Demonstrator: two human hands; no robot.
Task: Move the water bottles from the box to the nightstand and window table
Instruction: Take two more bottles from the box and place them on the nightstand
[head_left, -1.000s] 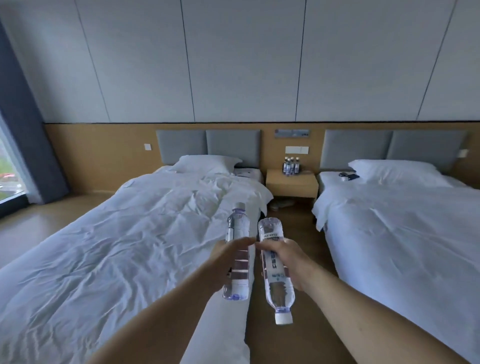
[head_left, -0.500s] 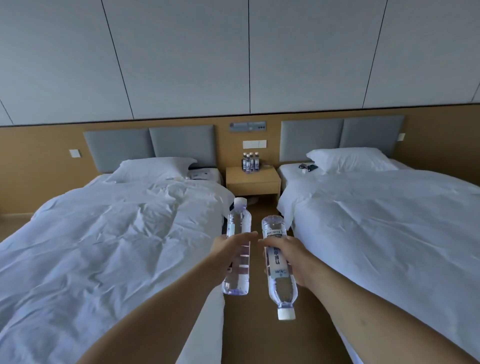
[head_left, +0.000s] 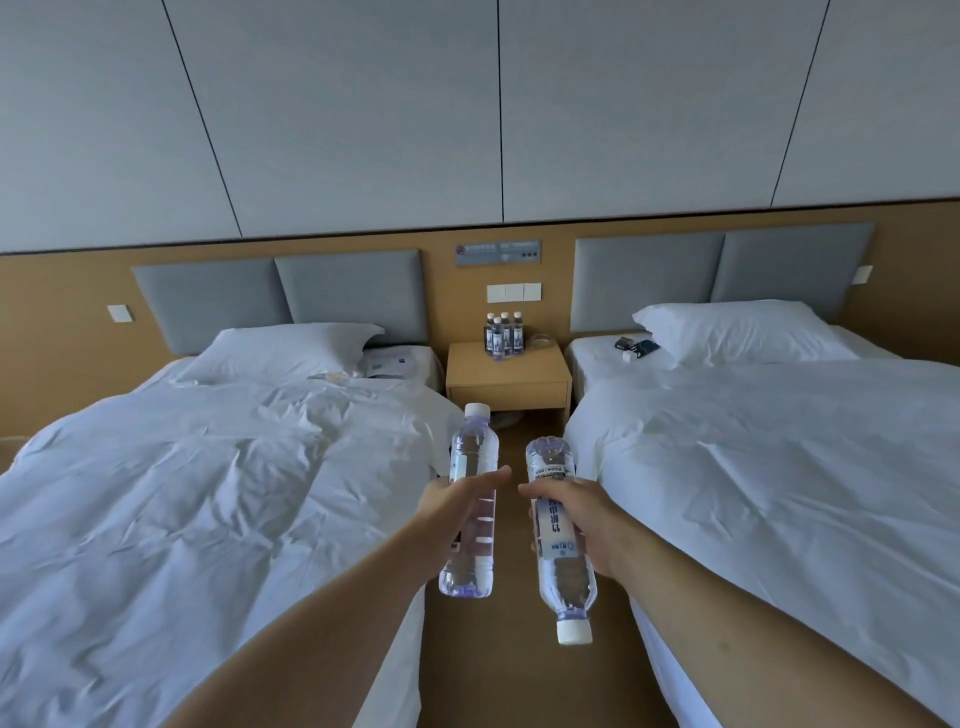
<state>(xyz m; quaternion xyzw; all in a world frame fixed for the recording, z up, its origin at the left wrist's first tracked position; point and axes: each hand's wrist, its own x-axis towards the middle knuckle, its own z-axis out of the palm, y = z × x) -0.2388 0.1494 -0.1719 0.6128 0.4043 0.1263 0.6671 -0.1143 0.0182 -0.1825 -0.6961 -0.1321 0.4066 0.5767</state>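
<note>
Two clear water bottles are carried down the aisle between two white beds. The left hand (head_left: 457, 512) is wrapped round the left bottle (head_left: 470, 499), held cap up. The right hand (head_left: 576, 519) is wrapped round the right bottle (head_left: 561, 535), held cap down. Ahead, against the wooden wall panel, the nightstand (head_left: 509, 374) is seen, with a cluster of bottles (head_left: 503, 333) already standing at the back of its surface and a small glass dish beside them. The right bottle would best be turned upright before it is set down. Both should be placed on the bare front area, so that the standing cluster is not knocked.
</note>
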